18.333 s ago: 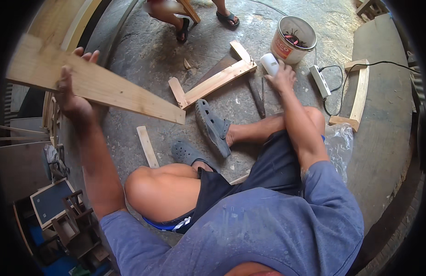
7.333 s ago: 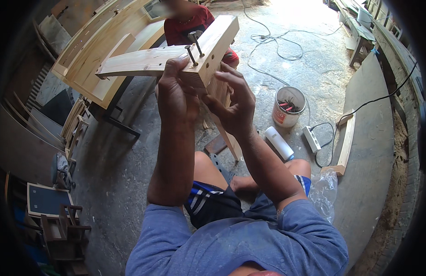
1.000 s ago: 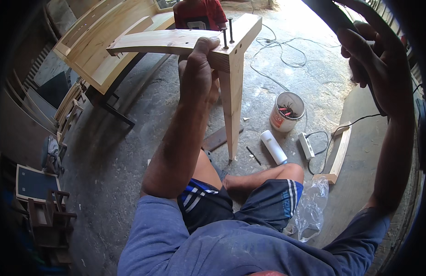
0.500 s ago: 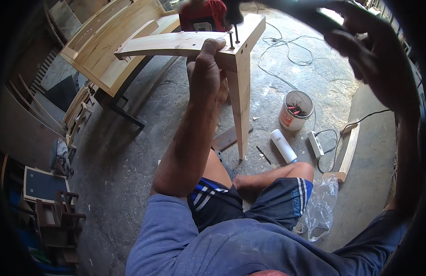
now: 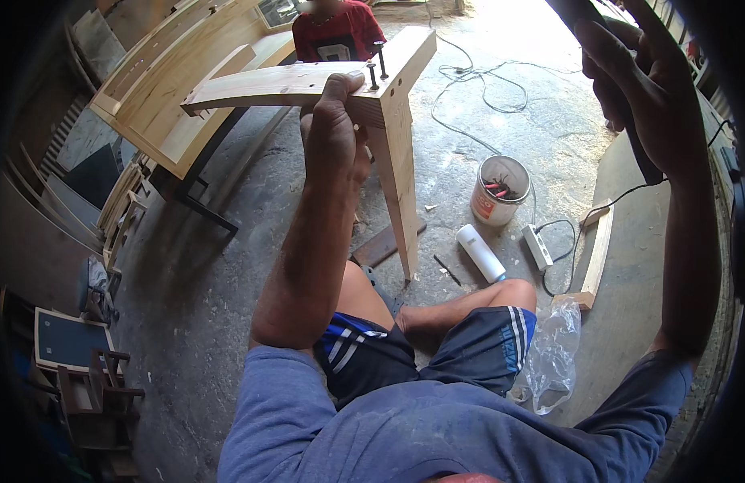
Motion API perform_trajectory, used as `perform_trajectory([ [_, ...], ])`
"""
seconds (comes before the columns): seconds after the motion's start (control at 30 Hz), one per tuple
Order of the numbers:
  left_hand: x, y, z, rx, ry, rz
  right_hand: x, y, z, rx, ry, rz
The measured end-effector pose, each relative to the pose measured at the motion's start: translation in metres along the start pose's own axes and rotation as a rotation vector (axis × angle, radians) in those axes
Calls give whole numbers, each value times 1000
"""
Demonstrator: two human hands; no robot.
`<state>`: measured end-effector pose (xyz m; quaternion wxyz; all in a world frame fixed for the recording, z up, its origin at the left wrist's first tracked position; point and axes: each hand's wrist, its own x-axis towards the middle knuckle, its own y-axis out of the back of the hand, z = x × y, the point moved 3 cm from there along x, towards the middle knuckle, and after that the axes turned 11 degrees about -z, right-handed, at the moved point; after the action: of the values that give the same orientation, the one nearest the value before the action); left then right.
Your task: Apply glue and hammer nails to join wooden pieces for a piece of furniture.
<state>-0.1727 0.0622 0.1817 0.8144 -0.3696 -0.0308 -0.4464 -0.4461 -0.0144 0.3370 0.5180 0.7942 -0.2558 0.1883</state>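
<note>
Now, left hand: the left hand (image 5: pixel 334 121) has its grip clamped on the wooden frame (image 5: pixel 340 84), thumb on top of the curved rail, fingers wrapped under it beside the joint.
Wooden frame: held up in front of the person; its tapered leg (image 5: pixel 401 193) points down with its tip on the concrete floor (image 5: pixel 228 282), near the person's bent knee.
Nails: two dark nails (image 5: pixel 376 68) stand upright, only partly driven, in the top of the joint just right of the thumb.
Right hand: the right hand (image 5: pixel 642 76) is raised high at the upper right, grip closed around a dark handle (image 5: pixel 642 157); the tool's head is out of view.
Floor: a white bucket (image 5: pixel 500 189), a white tube (image 5: pixel 481 252), a power strip (image 5: pixel 537 245) and a clear plastic bag (image 5: pixel 549 354) lie near the legs.
Background: another person in a red shirt (image 5: pixel 336 32) sits behind the frame, beside a large wooden bench (image 5: pixel 171 88).
</note>
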Motion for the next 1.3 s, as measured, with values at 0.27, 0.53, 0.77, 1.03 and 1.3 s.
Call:
perform_trajectory([
  [0.27,-4,-5,4,108,-53,24,-2,-3,3,-27,-322,-165],
  [0.53,-8,-14,8,109,-53,32,-1,-10,1,-170,-246,-146],
  [0.77,-12,-22,14,133,-100,48,-2,-16,-4,-255,-320,-123],
  [1.03,-8,-21,11,118,-94,42,9,-11,-4,-226,-114,-74],
  [1.3,-9,-20,11,133,-105,36,19,-4,-32,-483,30,-114],
])
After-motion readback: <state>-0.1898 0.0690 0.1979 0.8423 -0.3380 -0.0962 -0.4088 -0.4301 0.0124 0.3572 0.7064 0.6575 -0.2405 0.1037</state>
